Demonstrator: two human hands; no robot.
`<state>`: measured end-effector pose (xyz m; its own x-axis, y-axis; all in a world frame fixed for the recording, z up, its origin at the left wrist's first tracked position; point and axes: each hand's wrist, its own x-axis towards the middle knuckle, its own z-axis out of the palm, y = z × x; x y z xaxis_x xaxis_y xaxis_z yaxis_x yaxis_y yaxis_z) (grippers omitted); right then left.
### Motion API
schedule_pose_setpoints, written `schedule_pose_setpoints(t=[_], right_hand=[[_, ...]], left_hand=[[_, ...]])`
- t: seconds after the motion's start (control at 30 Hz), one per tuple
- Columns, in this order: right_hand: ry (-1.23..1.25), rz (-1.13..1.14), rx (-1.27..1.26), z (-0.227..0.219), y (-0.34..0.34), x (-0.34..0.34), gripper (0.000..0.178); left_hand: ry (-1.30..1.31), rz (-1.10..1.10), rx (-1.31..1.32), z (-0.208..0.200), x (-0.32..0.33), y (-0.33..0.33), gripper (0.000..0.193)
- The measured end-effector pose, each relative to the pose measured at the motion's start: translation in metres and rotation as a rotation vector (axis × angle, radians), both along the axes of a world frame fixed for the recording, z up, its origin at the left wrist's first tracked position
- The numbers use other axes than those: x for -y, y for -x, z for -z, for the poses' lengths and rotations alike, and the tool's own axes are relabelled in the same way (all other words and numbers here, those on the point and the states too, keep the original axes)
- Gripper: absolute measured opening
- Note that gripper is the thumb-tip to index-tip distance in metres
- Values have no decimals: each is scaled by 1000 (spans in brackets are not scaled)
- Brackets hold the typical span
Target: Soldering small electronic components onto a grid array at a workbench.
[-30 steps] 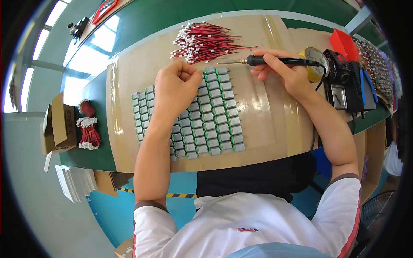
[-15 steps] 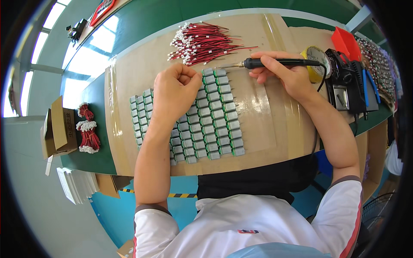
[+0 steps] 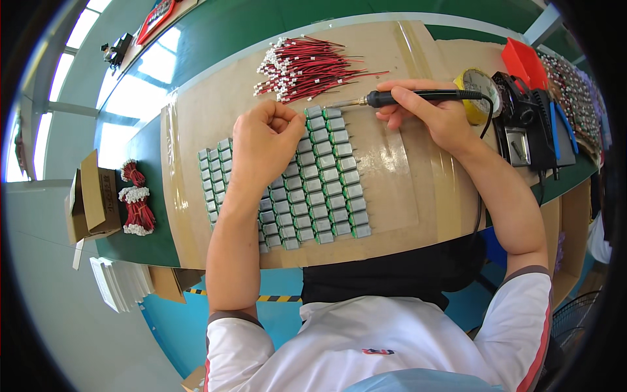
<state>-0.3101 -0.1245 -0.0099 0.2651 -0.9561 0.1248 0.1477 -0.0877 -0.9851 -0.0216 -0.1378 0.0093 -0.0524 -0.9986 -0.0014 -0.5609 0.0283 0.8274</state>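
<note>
A soldering iron (image 3: 418,95) with a black handle is held in my right hand (image 3: 439,116), its metal tip pointing left to the far end of the component rows. My left hand (image 3: 266,138) is pinched closed beside that tip; whatever sits between its fingers is too small or hidden to make out. Beneath and around it lie staggered rows of small grey blocks on green boards (image 3: 320,176), partly covered by my left hand and forearm. Just beyond my hands rests a pile of red and black wires with white connectors (image 3: 307,65).
At the right stand a roll of yellow tape (image 3: 480,91), a black soldering station (image 3: 522,124) and a red bin (image 3: 524,64). On the left are tied wire bundles (image 3: 137,209) and an open cardboard box (image 3: 98,196). Brown cardboard (image 3: 405,215) covers the green table.
My hands hold nearly the same pose. The soldering iron has shifted very slightly left, and the whole view has moved a little.
</note>
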Motion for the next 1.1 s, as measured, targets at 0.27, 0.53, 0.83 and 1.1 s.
schedule_pose_setpoints(t=[0.27, 0.53, 0.83, 1.1], right_hand=[[-83, 46, -6, 6, -7, 3, 29], [-126, 65, -48, 11, 7, -2, 34], [-114, 49, -41, 8, 7, -3, 33], [-83, 18, -20, 9, -3, 4, 32]], left_hand=[[30, 2, 45, 1, -1, -7, 14], [171, 66, 72, 5, 0, 3, 16], [192, 99, 75, 8, 0, 1, 17], [123, 57, 62, 3, -1, -7, 17]])
